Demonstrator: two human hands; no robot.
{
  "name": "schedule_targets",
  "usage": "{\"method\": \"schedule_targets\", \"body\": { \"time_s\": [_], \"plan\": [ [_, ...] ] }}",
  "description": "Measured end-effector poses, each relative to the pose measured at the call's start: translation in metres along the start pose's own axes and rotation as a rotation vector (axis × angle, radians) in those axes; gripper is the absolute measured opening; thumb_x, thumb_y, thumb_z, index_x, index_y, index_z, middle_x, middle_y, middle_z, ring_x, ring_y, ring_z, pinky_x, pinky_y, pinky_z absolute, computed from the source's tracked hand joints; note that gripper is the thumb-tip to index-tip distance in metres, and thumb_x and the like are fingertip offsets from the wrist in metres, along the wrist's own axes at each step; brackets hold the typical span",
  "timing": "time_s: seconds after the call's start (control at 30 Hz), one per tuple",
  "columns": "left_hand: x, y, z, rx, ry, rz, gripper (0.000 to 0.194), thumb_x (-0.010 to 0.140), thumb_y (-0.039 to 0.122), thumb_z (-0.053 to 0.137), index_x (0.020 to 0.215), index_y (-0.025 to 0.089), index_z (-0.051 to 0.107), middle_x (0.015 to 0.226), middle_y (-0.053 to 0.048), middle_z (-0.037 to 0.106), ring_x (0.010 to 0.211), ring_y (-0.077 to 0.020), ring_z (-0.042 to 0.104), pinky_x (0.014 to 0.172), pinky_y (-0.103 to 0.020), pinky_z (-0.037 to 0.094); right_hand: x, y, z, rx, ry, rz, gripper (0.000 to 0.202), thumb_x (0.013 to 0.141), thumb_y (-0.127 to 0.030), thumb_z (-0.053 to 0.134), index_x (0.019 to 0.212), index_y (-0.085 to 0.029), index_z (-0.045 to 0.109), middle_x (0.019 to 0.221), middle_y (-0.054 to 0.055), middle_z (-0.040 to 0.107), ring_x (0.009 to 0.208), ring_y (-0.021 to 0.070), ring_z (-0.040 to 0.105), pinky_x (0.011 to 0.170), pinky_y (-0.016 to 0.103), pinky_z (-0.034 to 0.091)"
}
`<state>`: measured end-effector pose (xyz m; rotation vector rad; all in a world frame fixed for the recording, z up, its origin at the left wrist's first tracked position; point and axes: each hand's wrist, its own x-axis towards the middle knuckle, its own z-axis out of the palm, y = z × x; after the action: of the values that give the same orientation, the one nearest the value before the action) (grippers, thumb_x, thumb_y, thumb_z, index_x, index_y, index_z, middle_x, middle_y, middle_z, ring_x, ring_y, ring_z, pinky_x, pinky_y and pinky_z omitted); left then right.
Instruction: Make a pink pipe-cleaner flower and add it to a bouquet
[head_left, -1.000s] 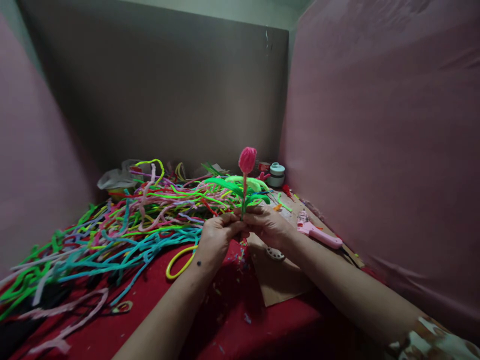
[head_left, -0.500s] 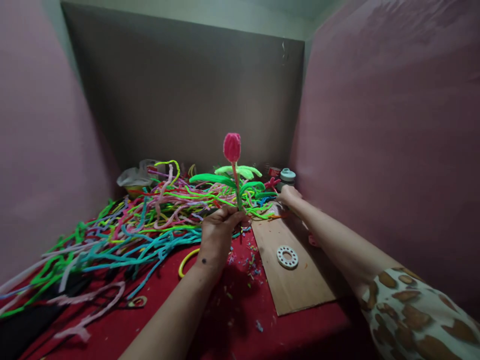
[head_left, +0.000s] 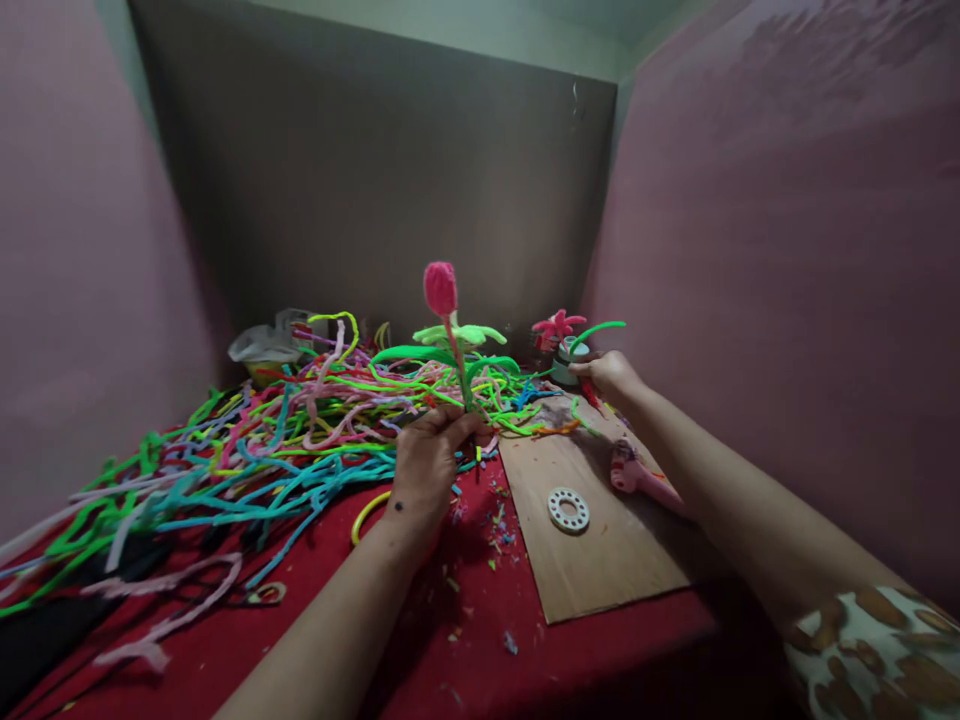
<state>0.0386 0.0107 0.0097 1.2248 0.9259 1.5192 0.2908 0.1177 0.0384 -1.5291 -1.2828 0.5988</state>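
Note:
A fuzzy pink tulip (head_left: 440,289) with long green leaves stands upright, its stem pinched between the thumb and fingers of my left hand (head_left: 431,455). At the back right, my right hand (head_left: 611,375) is closed on the stem of a second flower. This one has spread pink-red petals (head_left: 559,325) and a curved green leaf (head_left: 598,332). It is in front of a pale-lidded jar (head_left: 566,367), which it partly covers.
Tangled coloured pipe cleaners (head_left: 300,480) cover the left and middle of the red cloth (head_left: 465,660). A wooden board (head_left: 607,570) bears a white ring with holes (head_left: 568,511). Beside my right forearm lies a pink tool (head_left: 645,478). A plastic bag (head_left: 262,342) sits back left.
My right hand has moved right and lifted the pink-red flower, which now shows above the jar. My left hand and the tulip have shifted slightly left. The pink tool is more visible.

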Motion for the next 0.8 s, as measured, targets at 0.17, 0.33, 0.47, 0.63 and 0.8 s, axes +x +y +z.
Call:
{"method": "schedule_targets", "body": {
  "time_s": [0.17,0.33,0.47,0.63,0.8],
  "plan": [
    [0.001,-0.007,0.000,-0.082,0.015,-0.039,0.016,0.066,0.030,0.068,0.066,0.014,0.064,0.060,-0.001,0.065,0.057,-0.0131,0.057,0.057,-0.025,0.042,-0.039,-0.017,-0.002,0.354,-0.121,-0.029,0.025,0.057,-0.031,0.072,0.071,-0.012,0.062,0.049,-0.004,0.042,0.043,0.0064,0.035,0.040,0.021,0.027],
    [0.000,-0.007,0.001,-0.042,0.066,-0.003,0.017,0.065,0.030,0.069,0.064,0.014,0.065,0.059,0.001,0.062,0.054,-0.0103,0.053,0.057,-0.023,0.040,-0.084,-0.029,0.012,0.714,-0.265,-0.057,0.022,0.054,-0.028,0.075,0.066,-0.014,0.064,0.053,-0.004,0.046,0.046,0.0056,0.037,0.041,0.020,0.027],
    [-0.002,-0.005,0.002,0.040,0.100,0.021,0.016,0.064,0.029,0.069,0.061,0.014,0.065,0.056,0.002,0.060,0.054,-0.0094,0.049,0.056,-0.023,0.038,-0.115,-0.030,0.031,0.780,-0.285,-0.134,0.014,0.060,-0.025,0.074,0.067,-0.015,0.067,0.055,-0.002,0.052,0.044,0.0057,0.039,0.041,0.022,0.027],
    [-0.008,-0.006,0.007,0.062,0.107,0.006,0.017,0.062,0.031,0.072,0.062,0.015,0.065,0.055,0.002,0.059,0.054,-0.0093,0.047,0.056,-0.022,0.037,-0.137,-0.024,0.051,0.701,-0.251,-0.288,0.005,0.067,-0.020,0.070,0.064,-0.018,0.066,0.056,-0.003,0.053,0.045,0.0060,0.039,0.045,0.023,0.029],
    [-0.010,-0.009,0.010,0.016,0.076,-0.039,0.017,0.059,0.029,0.074,0.064,0.014,0.066,0.056,0.003,0.057,0.055,-0.0084,0.045,0.056,-0.022,0.035,-0.147,-0.027,0.056,0.635,-0.244,-0.319,0.006,0.070,-0.023,0.069,0.067,-0.018,0.067,0.055,-0.004,0.052,0.048,0.0072,0.039,0.048,0.024,0.030]
  ]
}}
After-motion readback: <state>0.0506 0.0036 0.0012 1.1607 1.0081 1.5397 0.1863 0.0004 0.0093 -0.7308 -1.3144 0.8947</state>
